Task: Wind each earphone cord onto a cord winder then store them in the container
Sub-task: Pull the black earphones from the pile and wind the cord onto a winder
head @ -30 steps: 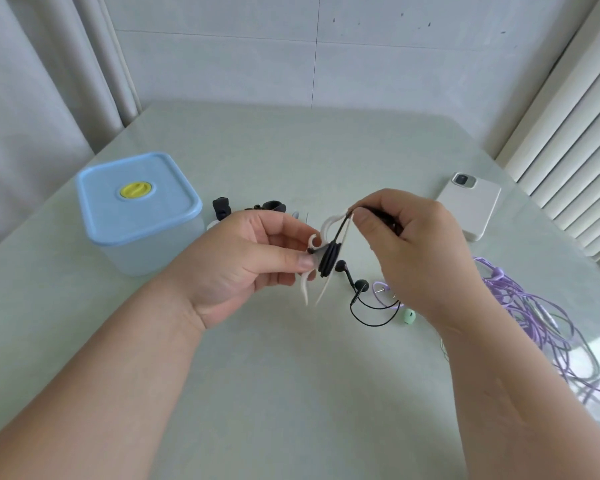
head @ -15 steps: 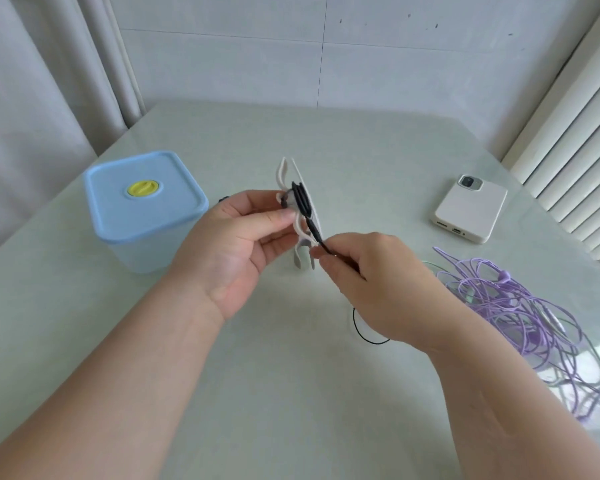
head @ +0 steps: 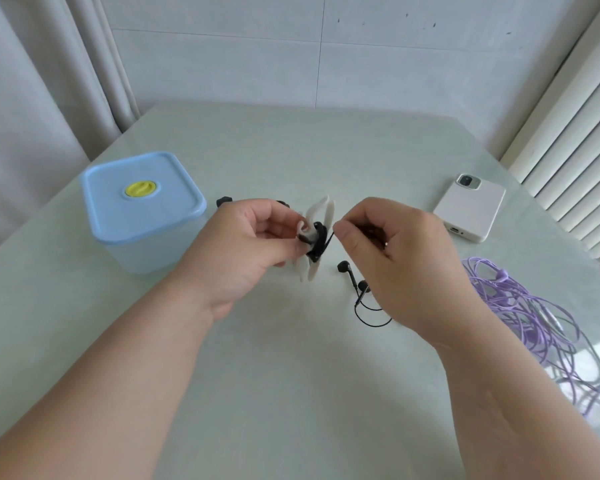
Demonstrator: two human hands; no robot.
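White cord winder (head: pixel 315 216) pinched in left hand (head: pixel 253 251) fingertips, mid-table. Black earphone cord (head: pixel 320 244) wound round its middle; right hand (head: pixel 395 258) thumb and forefinger pinch cord just right. Container (head: pixel 142 216) left, lid on.

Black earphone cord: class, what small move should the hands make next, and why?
Probably another turn: the right hand should carry the black cord round the white winder that the left hand holds. Several turns already sit on it, yet both earbuds and a loose loop are not wound.
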